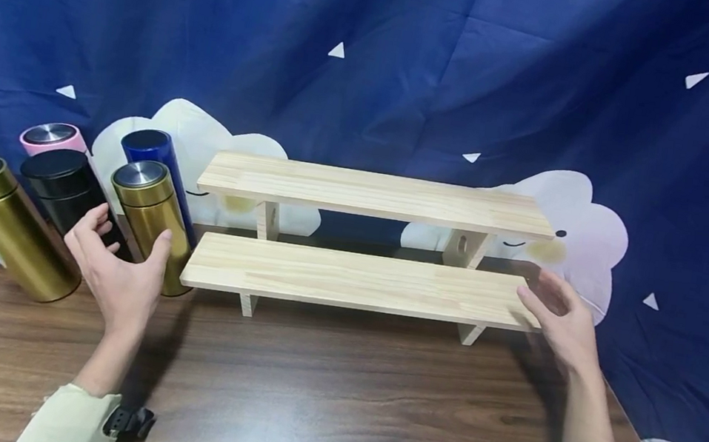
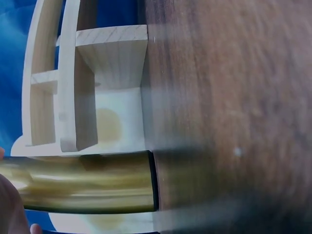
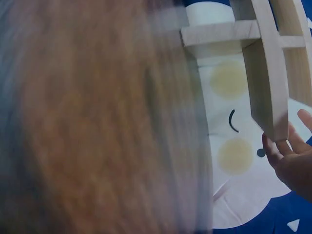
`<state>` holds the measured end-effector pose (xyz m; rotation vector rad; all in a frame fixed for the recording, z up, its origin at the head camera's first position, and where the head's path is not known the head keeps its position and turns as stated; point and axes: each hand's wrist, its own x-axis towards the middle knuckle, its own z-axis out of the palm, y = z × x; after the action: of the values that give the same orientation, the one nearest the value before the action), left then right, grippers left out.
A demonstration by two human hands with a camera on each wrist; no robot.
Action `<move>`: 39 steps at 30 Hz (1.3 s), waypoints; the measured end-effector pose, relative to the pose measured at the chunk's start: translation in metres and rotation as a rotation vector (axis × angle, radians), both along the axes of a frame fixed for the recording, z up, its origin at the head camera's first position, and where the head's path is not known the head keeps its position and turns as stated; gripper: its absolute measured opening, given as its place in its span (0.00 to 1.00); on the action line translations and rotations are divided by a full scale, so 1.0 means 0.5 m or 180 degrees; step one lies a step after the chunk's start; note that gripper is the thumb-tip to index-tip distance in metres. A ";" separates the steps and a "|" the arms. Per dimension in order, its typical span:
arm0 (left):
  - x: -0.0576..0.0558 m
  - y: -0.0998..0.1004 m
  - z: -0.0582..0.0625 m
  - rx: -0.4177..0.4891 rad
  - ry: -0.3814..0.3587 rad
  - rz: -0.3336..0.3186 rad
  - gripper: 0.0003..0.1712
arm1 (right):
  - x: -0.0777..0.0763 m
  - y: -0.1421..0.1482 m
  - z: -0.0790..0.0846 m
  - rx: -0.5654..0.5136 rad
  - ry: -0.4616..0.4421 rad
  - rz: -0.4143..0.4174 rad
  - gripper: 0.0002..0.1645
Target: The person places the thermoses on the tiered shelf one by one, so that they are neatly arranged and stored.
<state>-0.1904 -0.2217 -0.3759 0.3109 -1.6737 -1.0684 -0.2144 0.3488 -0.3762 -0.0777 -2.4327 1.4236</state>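
A two-tier pale wooden shelf stand (image 1: 363, 282) stands on the brown table. My right hand (image 1: 566, 323) is at the right end of its lower board, thumb overlapping the board top and fingers beside the end. In the right wrist view, fingertips (image 3: 273, 148) are close against that board end; I cannot tell whether they touch. My left hand (image 1: 125, 280), spread in a loose C, is in front of a gold bottle (image 1: 176, 268) and a black bottle (image 1: 66, 187). In the left wrist view, part of the hand (image 2: 9, 207) overlaps the gold bottle (image 2: 92, 183).
A second, larger gold bottle (image 1: 22, 244) stands at the far left. Behind are a pink bottle (image 1: 79, 140) and a blue bottle (image 1: 168, 152). A dark blue cloth (image 1: 392, 91) with clouds and white triangles hangs behind the wooden table (image 1: 306, 386).
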 end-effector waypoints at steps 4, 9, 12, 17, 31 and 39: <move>-0.002 -0.006 -0.002 0.0071 -0.0131 -0.0027 0.45 | -0.002 0.014 -0.013 -0.0111 -0.0039 -0.0006 0.42; -0.006 -0.014 -0.004 0.0104 -0.0235 -0.0078 0.47 | -0.006 0.028 -0.019 -0.0278 -0.0128 -0.0043 0.42; -0.008 -0.017 -0.004 0.0186 -0.0268 -0.0153 0.47 | -0.007 0.033 -0.020 -0.0303 -0.0240 -0.0057 0.41; -0.011 -0.021 -0.005 0.0257 -0.0278 -0.0418 0.48 | -0.003 0.042 -0.025 -0.0619 -0.0455 0.0024 0.31; -0.027 -0.023 -0.009 0.0374 -0.0432 -0.0659 0.45 | 0.004 0.055 -0.032 -0.1474 -0.0480 0.0422 0.15; -0.029 -0.027 -0.012 0.0369 -0.0451 -0.0637 0.46 | 0.005 0.060 -0.031 -0.1561 -0.0605 0.0462 0.15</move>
<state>-0.2049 -0.2353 -0.3819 0.3043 -1.8005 -1.3216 -0.2117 0.3789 -0.3919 -0.1563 -2.2058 2.1401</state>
